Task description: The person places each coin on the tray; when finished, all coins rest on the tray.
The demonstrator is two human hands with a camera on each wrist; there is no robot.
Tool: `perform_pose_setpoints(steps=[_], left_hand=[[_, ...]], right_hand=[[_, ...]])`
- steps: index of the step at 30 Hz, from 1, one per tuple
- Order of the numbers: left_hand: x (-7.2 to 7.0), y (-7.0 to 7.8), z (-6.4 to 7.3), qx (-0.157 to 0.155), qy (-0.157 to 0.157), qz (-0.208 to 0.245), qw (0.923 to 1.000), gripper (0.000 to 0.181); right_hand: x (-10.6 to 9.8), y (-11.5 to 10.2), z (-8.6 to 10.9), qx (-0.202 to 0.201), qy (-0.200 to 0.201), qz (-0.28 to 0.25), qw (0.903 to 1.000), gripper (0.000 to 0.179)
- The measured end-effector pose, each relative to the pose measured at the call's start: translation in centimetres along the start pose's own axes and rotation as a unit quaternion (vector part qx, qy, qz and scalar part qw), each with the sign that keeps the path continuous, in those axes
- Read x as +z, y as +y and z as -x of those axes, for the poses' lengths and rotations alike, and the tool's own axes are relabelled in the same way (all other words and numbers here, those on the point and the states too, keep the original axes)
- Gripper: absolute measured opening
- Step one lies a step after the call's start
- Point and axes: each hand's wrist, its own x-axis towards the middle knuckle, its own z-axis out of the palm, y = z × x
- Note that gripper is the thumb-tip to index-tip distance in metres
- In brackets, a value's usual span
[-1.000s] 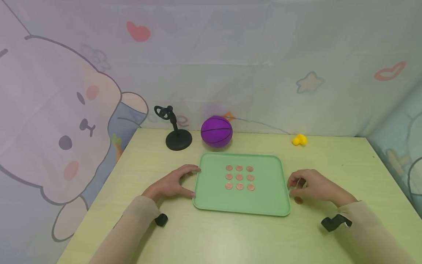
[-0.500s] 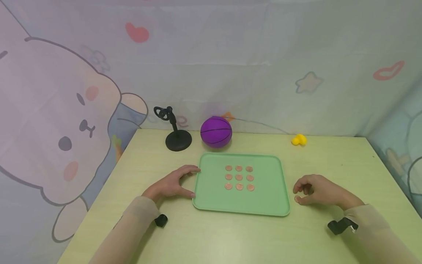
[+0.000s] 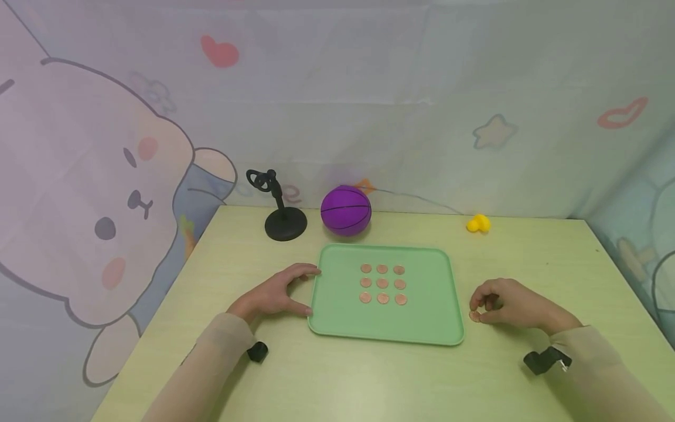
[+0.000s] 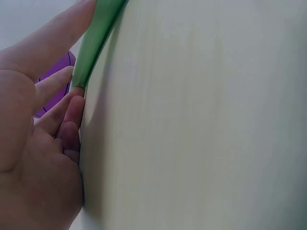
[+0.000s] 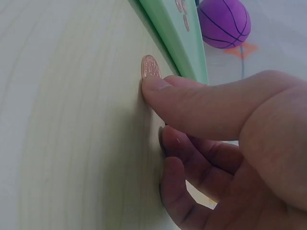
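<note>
A green tray (image 3: 427, 316) bears several copper coins (image 3: 382, 283) laid flat in neat rows. At the tray's left edge my left hand (image 3: 271, 293) rests, thumb and fingers spread and touching the rim; the left wrist view shows the tray's green side (image 4: 93, 45) between them. Just right of the tray, my right hand (image 3: 514, 305) pinches a single copper coin (image 5: 150, 64) between thumb and forefinger, low over the tabletop. Its other fingers curl loosely, and a dark rounded edge shows under them in the right wrist view, too hidden to tell.
Behind the tray stand a purple ball (image 3: 345, 211) with black lines and a black stand (image 3: 285, 224) with a ring on top. A small yellow object (image 3: 479, 224) lies at the back right. A printed cloth (image 3: 369, 117) hangs behind the table.
My right hand has moved a little right and toward me, away from the tray's edge. The coin that lay loose beside it is now between thumb and forefinger. The left hand stays put.
</note>
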Motion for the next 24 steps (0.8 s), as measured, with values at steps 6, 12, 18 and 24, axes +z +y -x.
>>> perform_pose_setpoints(steps=[6,12,18,24], left_hand=[[0.04,-0.04,-0.02,0.000,-0.002,0.004,1.0000,0.089],[-0.03,-0.02,-0.06,-0.001,-0.003,0.003,1.0000,0.089],[-0.10,0.06,-0.08,0.001,-0.005,0.001,1.0000,0.090],[-0.08,0.04,-0.03,0.002,-0.005,0.006,1.0000,0.089]], right_hand=[[-0.05,0.04,-0.16,-0.011,-0.016,0.010,0.9998,0.011],[-0.08,-0.14,-0.12,-0.037,-0.026,0.017,0.9988,0.009],[-0.14,-0.58,-0.31,-0.059,-0.036,0.034,0.9970,0.011],[-0.14,-0.91,-0.67,-0.072,-0.041,0.053,0.9952,0.013]])
